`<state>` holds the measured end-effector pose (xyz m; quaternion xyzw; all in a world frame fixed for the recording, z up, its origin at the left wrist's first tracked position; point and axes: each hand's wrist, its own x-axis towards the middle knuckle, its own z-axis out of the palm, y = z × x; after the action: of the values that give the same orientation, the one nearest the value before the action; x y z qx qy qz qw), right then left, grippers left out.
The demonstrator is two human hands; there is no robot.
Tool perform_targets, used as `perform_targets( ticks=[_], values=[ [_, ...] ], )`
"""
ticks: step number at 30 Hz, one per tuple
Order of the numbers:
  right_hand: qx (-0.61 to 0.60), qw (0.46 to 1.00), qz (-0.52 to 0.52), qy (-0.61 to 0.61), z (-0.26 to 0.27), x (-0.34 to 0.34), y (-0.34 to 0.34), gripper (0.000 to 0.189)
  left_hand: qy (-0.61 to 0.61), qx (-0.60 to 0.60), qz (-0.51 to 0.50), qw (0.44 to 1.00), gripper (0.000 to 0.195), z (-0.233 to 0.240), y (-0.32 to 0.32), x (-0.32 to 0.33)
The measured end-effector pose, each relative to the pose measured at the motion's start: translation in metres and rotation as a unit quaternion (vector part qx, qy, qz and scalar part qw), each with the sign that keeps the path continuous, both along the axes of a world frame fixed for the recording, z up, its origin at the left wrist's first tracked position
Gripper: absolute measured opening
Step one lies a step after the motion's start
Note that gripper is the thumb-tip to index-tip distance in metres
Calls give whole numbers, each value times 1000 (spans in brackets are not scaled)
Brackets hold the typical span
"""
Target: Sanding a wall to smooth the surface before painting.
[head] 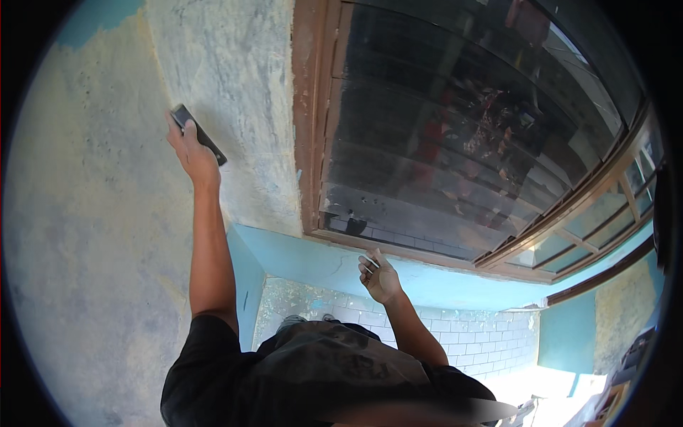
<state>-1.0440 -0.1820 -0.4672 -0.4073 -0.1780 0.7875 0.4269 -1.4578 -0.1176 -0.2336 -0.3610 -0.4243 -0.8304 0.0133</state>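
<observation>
On the left side of the view, my left hand (192,152) grips a dark, flat rectangular block (200,134), perhaps a sanding block. The block lies against the patchy, scraped wall (240,107) near the corner where two wall faces meet. Its underside is hidden, and some of my fingers are behind it. My right hand (381,280) is raised below the window's lower frame, fingers loosely curled and apart, holding nothing that I can see.
A brown wooden window frame (309,133) with dark glass (405,117) stands to the right of the wall. Below it runs a light blue painted wall (315,256). Pale floor tiles (469,336) show beneath. A side window (587,235) is at the far right.
</observation>
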Motion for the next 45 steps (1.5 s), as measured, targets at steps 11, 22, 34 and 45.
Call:
perform_targets(
  ticks=[11, 22, 34, 45],
  values=[
    [-22, 994, -111, -1, 23, -22, -14, 29, 350, 23, 274, 895, 52, -41, 77, 75],
    [45, 994, -78, -56, 71, -52, 6, 21, 277, 117, 253, 919, 56, 111, 77, 52],
    [-19, 992, -87, -92, 65, -60, -13, 23, 321, 44, 173, 930, 53, -36, 56, 90],
    [40, 995, -76, -48, 74, -62, -11, 21, 283, -10, 195, 939, 54, -115, 52, 107]
  ],
)
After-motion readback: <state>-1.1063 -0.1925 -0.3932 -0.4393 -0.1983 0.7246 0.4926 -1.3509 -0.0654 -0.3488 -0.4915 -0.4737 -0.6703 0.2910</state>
